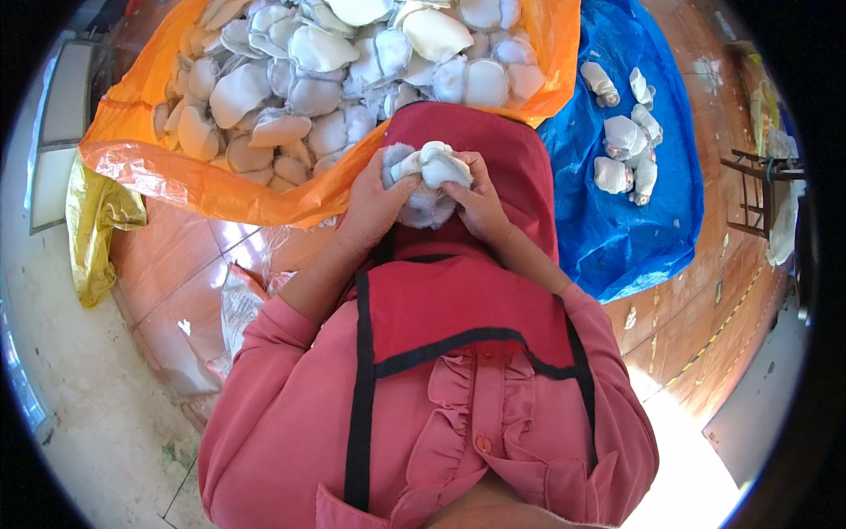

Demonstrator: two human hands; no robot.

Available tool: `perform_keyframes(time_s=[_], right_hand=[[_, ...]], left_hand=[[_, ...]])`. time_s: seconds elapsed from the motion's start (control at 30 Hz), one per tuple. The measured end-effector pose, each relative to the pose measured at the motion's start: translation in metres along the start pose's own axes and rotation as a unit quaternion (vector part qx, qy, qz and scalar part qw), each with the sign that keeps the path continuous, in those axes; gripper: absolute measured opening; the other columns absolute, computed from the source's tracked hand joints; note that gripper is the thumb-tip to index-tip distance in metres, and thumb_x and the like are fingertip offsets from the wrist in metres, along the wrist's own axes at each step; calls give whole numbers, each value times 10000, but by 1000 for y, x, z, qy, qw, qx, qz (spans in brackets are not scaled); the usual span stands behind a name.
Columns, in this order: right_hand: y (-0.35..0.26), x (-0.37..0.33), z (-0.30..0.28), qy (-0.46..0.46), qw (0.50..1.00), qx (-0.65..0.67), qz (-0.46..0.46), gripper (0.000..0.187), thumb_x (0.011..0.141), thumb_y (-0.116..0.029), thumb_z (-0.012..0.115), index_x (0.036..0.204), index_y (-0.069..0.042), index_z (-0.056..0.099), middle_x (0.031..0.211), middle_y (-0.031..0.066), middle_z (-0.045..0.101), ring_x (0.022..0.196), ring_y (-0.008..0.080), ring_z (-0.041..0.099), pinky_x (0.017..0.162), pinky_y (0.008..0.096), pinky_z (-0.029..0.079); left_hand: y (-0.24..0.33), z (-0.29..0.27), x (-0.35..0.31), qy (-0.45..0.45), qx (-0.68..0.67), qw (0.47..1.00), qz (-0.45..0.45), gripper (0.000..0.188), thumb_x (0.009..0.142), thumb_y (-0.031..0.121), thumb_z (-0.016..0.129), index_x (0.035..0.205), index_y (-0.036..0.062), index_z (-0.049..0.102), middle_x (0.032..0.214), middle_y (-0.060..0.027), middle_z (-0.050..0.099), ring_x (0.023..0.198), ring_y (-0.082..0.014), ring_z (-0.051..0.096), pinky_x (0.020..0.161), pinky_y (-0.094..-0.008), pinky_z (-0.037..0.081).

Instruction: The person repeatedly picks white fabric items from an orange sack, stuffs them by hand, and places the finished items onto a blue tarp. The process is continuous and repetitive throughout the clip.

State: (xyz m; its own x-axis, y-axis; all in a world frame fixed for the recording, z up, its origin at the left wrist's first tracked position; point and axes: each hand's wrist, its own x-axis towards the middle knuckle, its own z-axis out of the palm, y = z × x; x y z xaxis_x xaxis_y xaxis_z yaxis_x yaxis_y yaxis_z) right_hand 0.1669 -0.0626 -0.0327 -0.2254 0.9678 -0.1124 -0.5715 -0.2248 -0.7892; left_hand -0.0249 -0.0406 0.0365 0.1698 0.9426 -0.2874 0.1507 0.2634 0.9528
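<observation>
Over my lap, I hold a plush fabric piece (pixel 426 208), white and smooth on top with fluffy grey fur below and at its left side. My left hand (pixel 374 196) is closed round the left side of it, the thumb pressed on the front. On the other side my right hand (pixel 481 199) pinches the white part between thumb and fingers. Fingertips behind the piece are partly hidden. Below the hands spreads a red apron (pixel 467 300) with black edging.
Ahead lies an orange plastic sheet (pixel 264 208) heaped with white and grey plush pieces (pixel 322 97). To the right, a blue plastic sheet (pixel 617 251) carries several bundled white pieces (pixel 624 137). A yellow sack (pixel 92 229) lies left; a wooden stool (pixel 762 185) stands far right.
</observation>
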Motion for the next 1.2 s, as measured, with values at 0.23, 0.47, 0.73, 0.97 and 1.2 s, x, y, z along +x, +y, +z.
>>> perform_keyframes(time_s=[0.23, 0.47, 0.73, 0.97, 1.2], right_hand=[[-46, 9, 13, -130, 990, -31, -41, 444, 814, -52, 737, 1166, -102, 470, 1386, 110, 456, 1269, 206, 443, 1068, 369, 369], [-70, 7, 29, -117, 968, -207, -74, 420, 748, -89, 794, 1091, -85, 551, 1337, 114, 482, 1217, 228, 499, 996, 373, 449], [-68, 0, 38, -84, 875, -438, -188, 535, 647, -38, 778, 1125, -83, 543, 1179, 118, 489, 1086, 286, 536, 913, 357, 473], [-64, -5, 37, -76, 881, -430, -179, 475, 675, 18, 712, 1086, -67, 488, 1172, 140, 506, 1067, 295, 544, 888, 362, 478], [-55, -17, 30, -56, 923, -355, -135, 451, 709, 65, 669, 1090, -85, 480, 1194, 130, 527, 1060, 245, 561, 909, 316, 478]], left_hand=[[32, -16, -3, -4, 129, 980, 150, 381, 801, 104, 697, 1155, 25, 580, 1079, -122, 628, 1004, -251, 617, 882, -350, 479], [44, -29, -3, -49, 218, 923, 314, 394, 757, 47, 705, 1131, 32, 581, 1035, -120, 609, 976, -294, 604, 866, -356, 472], [48, -6, -23, 34, 135, 970, 202, 341, 815, 39, 666, 1142, 10, 574, 1033, -133, 619, 983, -273, 621, 863, -348, 483], [49, 22, -34, 108, 114, 979, 126, 294, 874, 52, 620, 1156, 12, 546, 1035, -72, 616, 964, -158, 586, 857, -298, 476], [53, 31, -44, 94, 26, 994, 48, 372, 826, 78, 683, 1159, 8, 534, 1035, -84, 608, 971, -163, 582, 869, -303, 471]])
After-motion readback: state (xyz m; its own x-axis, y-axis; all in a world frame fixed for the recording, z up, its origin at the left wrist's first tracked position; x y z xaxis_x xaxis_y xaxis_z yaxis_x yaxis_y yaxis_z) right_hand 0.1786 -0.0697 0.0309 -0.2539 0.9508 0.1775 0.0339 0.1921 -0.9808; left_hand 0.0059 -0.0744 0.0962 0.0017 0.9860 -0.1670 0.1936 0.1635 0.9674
